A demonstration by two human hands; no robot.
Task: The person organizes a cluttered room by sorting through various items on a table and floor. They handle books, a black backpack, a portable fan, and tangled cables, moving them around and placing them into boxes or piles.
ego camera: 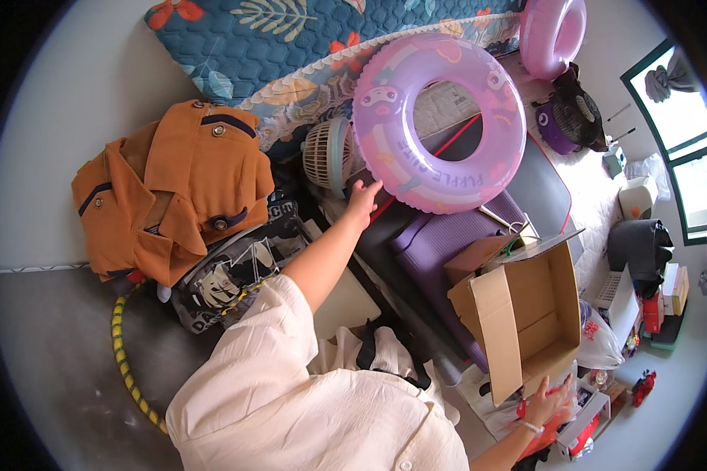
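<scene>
My left hand reaches out with its fingers apart, its fingertips at the lower left edge of an inflated purple swim ring. Whether they touch it I cannot tell. The ring leans over a dark mat with a red edge. My right hand, a beaded bracelet at its wrist, is spread beside the lower side of an open cardboard box. Contact with the box is unclear, and neither hand grips anything. A rolled purple exercise mat lies between the hands. Beside my left hand stands a small round fan.
An orange jacket lies on a black printed bag at left, near a yellow-and-black striped hoop. A quilted bed cover borders the top. At right are a second ring, a white plastic bag and a dark bag.
</scene>
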